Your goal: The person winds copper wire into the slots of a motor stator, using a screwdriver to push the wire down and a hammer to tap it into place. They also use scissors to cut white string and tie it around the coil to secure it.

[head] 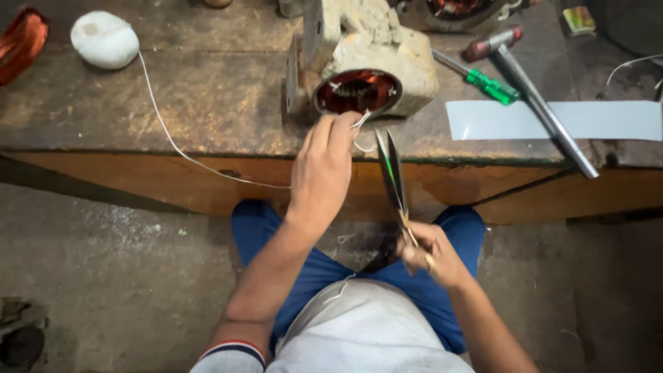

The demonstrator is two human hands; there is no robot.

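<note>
Thread (181, 148) pinched in left hand (324, 162) at stator (359, 91) on tabletop (207, 103). Right hand (425, 252) grips scissors (392, 173), tips up near thread. Risk: blades nick copper winding or left fingers; thread slips slack.

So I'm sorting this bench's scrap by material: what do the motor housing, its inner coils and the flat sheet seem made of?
The motor housing looks like cast metal under chalky, flaking pale paint, rough and dull. The coils inside look like copper wire, reddish and glossy, probably enamelled. The flat sheet is pale grey, smooth and thin with a faint sheen, likely insulating paper or plastic film; which one cannot be told.
</note>
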